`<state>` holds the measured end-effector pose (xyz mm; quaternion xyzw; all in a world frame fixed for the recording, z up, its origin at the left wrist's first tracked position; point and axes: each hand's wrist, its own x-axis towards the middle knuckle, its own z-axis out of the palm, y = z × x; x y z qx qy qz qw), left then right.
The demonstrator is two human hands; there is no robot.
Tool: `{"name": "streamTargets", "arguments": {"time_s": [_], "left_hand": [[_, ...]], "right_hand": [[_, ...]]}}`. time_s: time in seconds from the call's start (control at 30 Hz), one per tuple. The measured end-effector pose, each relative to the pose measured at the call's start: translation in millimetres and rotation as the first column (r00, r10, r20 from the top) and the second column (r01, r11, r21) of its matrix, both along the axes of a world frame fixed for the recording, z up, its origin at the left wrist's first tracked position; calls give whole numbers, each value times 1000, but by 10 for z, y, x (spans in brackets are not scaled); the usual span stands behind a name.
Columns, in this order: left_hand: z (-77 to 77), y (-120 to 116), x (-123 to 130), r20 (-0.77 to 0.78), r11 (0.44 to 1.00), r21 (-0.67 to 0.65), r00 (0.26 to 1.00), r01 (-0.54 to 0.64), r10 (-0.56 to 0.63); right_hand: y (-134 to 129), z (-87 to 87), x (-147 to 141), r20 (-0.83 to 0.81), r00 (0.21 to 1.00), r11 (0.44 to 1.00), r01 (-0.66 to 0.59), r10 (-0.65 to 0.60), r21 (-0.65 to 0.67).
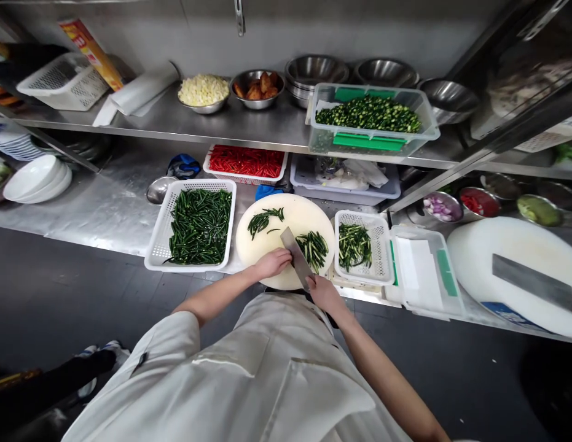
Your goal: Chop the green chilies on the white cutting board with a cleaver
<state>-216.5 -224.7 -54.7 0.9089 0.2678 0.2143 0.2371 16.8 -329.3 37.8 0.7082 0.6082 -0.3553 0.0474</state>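
Observation:
A round white cutting board [286,210] lies in front of me. My right hand [323,293] is closed round the handle of a cleaver [296,256], whose broad blade slants over the board, tip pointing away from me. Against the blade's left side, my left hand [274,263] has its fingers curled and closed; whatever is under them is hidden. Right of the blade lies a pile of cut green chili peppers [313,250]. Whole-looking slim green peppers [262,221] rest on the board's far left.
Left of the board stands a white basket [153,252] of green peppers, and right of it a smaller basket [381,248] of cut ones. Behind are a red-pepper basket [286,164] and a lidless tub [345,193]. A second cleaver [529,279] lies far right. A shelf [267,132] overhangs the back.

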Motion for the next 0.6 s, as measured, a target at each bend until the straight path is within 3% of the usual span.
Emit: {"name": "streamTargets", "arguments": {"time_s": [0.07, 0.13, 0.17, 0.23, 0.3, 0.43, 0.6], "left_hand": [[36, 68, -14, -3, 999, 17, 999, 32, -32], [88, 199, -46, -4, 997, 62, 999, -45, 45], [118, 286, -72, -3, 985, 91, 989, -150, 151], [172, 478, -148, -14, 903, 146, 912, -403, 409], [202, 647, -254, -66, 830, 183, 836, -526, 544], [143, 672, -436, -168, 907, 131, 893, -401, 418], [-16, 153, -252, -84, 986, 92, 985, -141, 149]], "right_hand": [[78, -7, -46, -16, 1000, 999, -4, 5, 35], [41, 11, -12, -17, 1000, 996, -4, 5, 84], [-19, 22, 27, -11, 1000, 994, -3, 4, 106], [-187, 39, 129, -3, 1000, 993, -20, 21, 114], [-354, 42, 237, -26, 998, 996, -62, 63, 64], [-493, 19, 365, -71, 995, 998, -67, 67, -6], [-414, 68, 287, 2, 1000, 998, -22, 22, 65]]}}
